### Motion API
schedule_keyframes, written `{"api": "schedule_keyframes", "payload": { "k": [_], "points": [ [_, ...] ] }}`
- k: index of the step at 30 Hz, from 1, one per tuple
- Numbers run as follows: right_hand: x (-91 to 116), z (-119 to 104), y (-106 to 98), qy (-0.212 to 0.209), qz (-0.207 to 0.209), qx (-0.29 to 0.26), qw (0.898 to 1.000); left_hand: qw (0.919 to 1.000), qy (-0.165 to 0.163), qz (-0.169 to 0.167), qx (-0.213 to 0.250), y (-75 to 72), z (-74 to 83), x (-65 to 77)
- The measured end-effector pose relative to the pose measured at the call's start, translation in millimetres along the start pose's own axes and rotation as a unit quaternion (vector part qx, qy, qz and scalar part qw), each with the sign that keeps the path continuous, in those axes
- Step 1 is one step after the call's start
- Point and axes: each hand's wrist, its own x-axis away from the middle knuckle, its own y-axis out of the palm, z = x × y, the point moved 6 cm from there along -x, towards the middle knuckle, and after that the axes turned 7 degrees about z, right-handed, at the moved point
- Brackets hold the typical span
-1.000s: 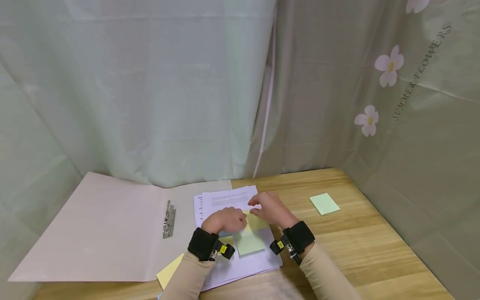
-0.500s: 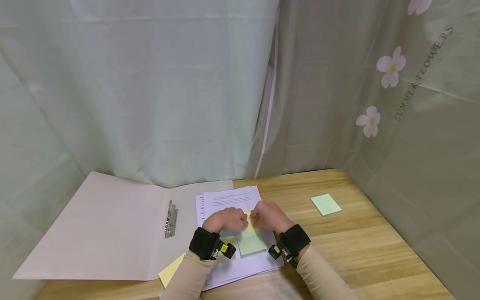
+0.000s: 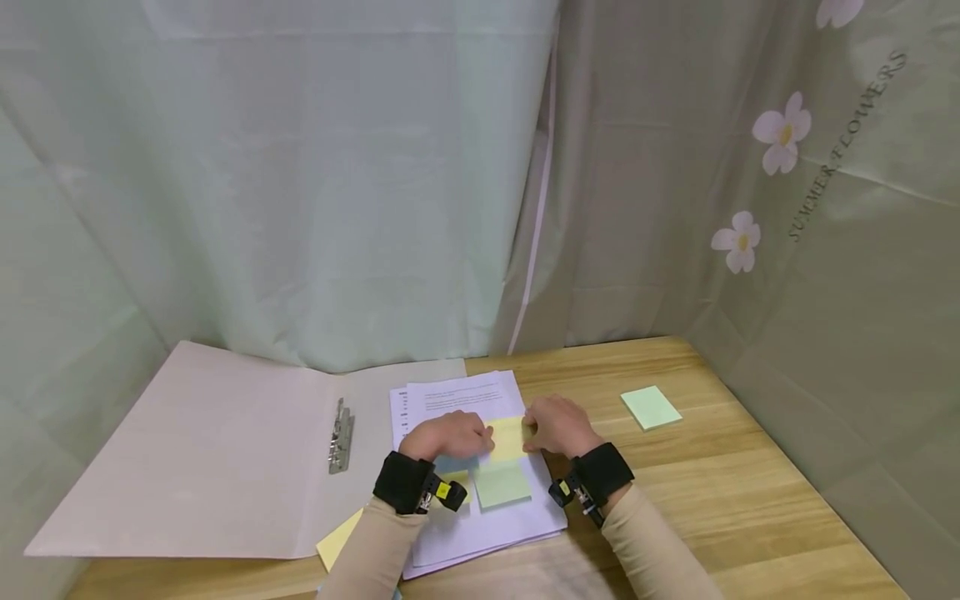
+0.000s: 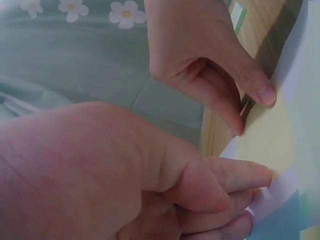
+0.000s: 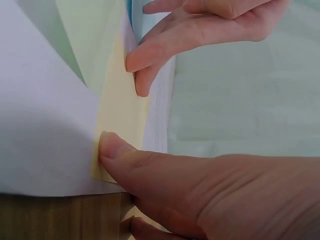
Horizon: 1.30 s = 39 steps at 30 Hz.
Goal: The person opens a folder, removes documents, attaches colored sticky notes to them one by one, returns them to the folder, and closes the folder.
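A yellow sticky note point(image 3: 507, 439) lies on the printed sheets point(image 3: 457, 395), directly above a green sticky note point(image 3: 502, 486). My left hand point(image 3: 454, 434) touches its left edge with an outstretched finger, clearest in the left wrist view, while the other fingers lie bent underneath. At the opposite edge my right hand point(image 3: 559, 427) presses with thumb and forefinger set apart near the two corners; in the right wrist view the thumb point(image 5: 112, 145) lies on top of the yellow paper. A blue note point(image 3: 455, 464) is partly hidden beneath my left hand.
An open pale folder point(image 3: 202, 467) with a metal clip point(image 3: 341, 437) spreads to the left. A green sticky pad point(image 3: 651, 407) sits on the wooden table point(image 3: 712, 483) at right. By my left sleeve lies a yellow pad point(image 3: 339, 537). Curtains point(image 3: 337, 167) surround the table.
My right hand came down beside the left on the yellow sticky note, then slid right to its far edge, uncovering its middle. My left hand stayed almost in place.
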Motion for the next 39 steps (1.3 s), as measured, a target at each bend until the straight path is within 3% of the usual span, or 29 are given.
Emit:
{"api": "schedule_keyframes", "payload": {
  "k": [6, 9, 13, 15, 17, 20, 27, 30, 35, 38, 39],
  "points": [
    [0.7, -5.6, -4.3, -0.006, 0.019, -0.005, 1.0, 1.0, -0.001, 0.004, 0.008, 0.7, 1.4, 3.3],
    [-1.4, -14.0, -7.5, -0.03, 0.043, -0.002, 0.999, 0.9999, 0.003, 0.006, 0.009, 1.0, 0.3, 2.6],
    [-9.6, -18.3, 4.4, -0.089, 0.058, 0.012, 0.994, 0.9997, 0.024, 0.007, 0.0, 5.6, -6.9, -9.1],
    [-17.5, -8.9, 23.3, -0.11, 0.052, 0.003, 0.993, 0.999, 0.043, 0.01, -0.01, 14.2, -18.6, -23.1],
    [-21.3, -1.6, 34.5, -0.111, 0.043, -0.01, 0.993, 0.9987, 0.049, 0.008, -0.011, 19.6, -25.1, -30.6],
    [-19.6, 4.7, 35.7, -0.077, 0.016, -0.027, 0.997, 0.9987, 0.049, 0.009, -0.007, 22.3, -30.0, -32.9],
    [-5.5, 4.7, 6.1, -0.031, 0.027, -0.002, 0.999, 0.9997, 0.011, 0.002, 0.023, 1.7, -6.6, -4.4],
    [-1.1, 2.8, 0.4, -0.016, 0.036, 0.008, 0.999, 0.9996, 0.02, 0.002, 0.02, 0.1, -1.6, -2.6],
    [2.2, -12.0, -4.8, -0.047, 0.064, 0.025, 0.996, 0.9992, 0.036, 0.008, 0.011, 4.8, -7.1, -12.8],
    [3.9, -25.2, -6.4, -0.097, 0.085, 0.022, 0.991, 0.9995, 0.028, 0.008, 0.015, 7.0, -9.4, -14.2],
    [0.0, -22.1, 1.3, -0.126, 0.1, 0.023, 0.987, 0.9993, 0.035, 0.01, 0.012, 10.9, -14.6, -18.9]
  ]
}}
